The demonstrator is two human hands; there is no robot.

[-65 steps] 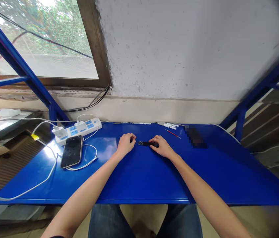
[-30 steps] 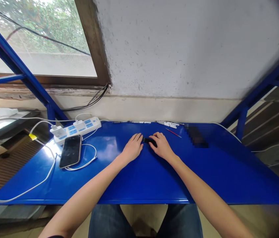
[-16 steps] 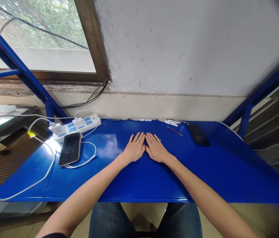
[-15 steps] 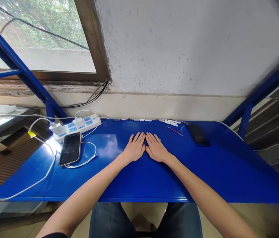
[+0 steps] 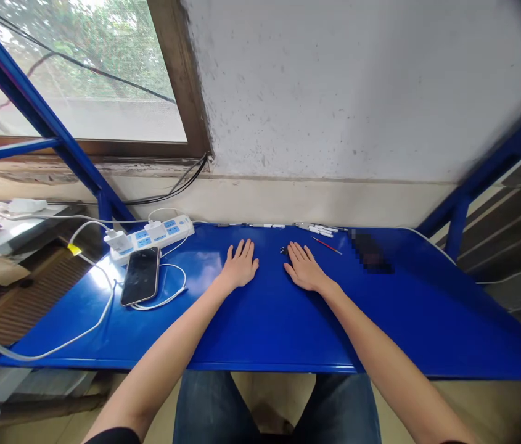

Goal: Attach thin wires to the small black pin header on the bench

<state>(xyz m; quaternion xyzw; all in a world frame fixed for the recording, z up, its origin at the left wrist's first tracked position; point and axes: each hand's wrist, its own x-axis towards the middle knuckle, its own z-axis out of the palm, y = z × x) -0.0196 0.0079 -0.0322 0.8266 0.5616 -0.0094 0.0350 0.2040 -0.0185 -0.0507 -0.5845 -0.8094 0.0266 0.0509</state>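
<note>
My left hand (image 5: 240,266) lies palm down on the blue table (image 5: 269,320) with its fingers stretched out and nothing in it. My right hand (image 5: 302,267) lies flat a short way to the right, fingers also spread. A small black part (image 5: 283,250) shows just past the left edge of my right hand's fingertips; most of it is hidden under that hand.
A white power strip (image 5: 149,238) and a dark phone (image 5: 140,284) on a white cable (image 5: 163,301) sit at the left. Small white parts (image 5: 318,230) and a thin red stick (image 5: 327,246) lie along the back edge. The wall is close behind.
My hands first held the small black part between them, then pressed flat side by side over it. Now they have slid apart, leaving a gap between them.
</note>
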